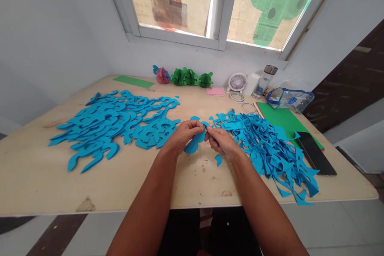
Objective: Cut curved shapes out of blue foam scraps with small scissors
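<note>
- Left hand (185,133) is gripping a piece of blue paper (194,145) between thumb and fingers, and the paper is hanging at a tilt just above the table (141,192), near its front middle.
- Right hand (223,143) is closing around a small dark tool (212,139), whose tip is meeting the paper close to the left fingertips; the fingers are hiding most of the tool, so its exact kind is hard to tell.
- Both hands are working close together, with the forearms reaching in from the front edge.
- To the left, a broad heap of curved blue cutouts (99,122) is spreading over the table, its pieces overlapping.
- To the right, a loose pile of blue scraps (270,144) is lying beside the right hand and forearm, and one small scrap (219,161) is resting just below that hand.
- Beyond the pile, green sheets (280,117) are lying partly under the scraps, and a flat black device (318,158) is resting across their near corner.
- Along the back, a green strip (134,82), a pink paper ornament (163,75), green paper ornaments (189,77), pink slips (215,91), a small fan (237,82), a bottle (264,83) and a clear pouch (292,99) are sitting in a row below the window (222,8).
</note>
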`<state>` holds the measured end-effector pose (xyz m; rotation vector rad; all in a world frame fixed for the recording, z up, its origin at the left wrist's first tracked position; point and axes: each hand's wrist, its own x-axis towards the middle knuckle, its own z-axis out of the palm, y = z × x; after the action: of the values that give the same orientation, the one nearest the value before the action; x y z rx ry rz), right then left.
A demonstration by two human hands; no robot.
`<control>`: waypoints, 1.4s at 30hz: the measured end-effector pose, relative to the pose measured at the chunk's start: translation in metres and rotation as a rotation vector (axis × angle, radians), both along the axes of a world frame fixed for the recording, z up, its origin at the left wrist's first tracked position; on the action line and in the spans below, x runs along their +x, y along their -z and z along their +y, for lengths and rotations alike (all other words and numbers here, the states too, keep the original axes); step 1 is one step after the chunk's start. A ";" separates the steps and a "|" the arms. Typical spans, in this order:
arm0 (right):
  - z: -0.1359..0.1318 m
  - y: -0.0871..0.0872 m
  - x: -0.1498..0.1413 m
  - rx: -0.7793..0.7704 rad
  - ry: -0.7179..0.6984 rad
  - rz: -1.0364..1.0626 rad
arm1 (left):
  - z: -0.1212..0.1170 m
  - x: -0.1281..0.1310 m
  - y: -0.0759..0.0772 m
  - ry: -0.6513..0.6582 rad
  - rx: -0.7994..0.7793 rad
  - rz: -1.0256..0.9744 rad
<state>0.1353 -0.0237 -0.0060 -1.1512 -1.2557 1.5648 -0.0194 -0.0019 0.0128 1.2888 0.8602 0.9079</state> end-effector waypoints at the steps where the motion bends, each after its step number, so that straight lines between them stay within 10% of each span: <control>1: 0.000 0.000 0.000 0.001 -0.006 0.003 | 0.000 -0.001 0.001 0.002 0.004 0.004; 42: -0.001 -0.002 0.001 -0.001 -0.023 -0.010 | 0.007 -0.004 0.009 -0.023 0.029 0.064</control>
<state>0.1358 -0.0246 -0.0044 -1.1506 -1.2790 1.5789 -0.0233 0.0047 0.0037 1.3415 0.9162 0.9038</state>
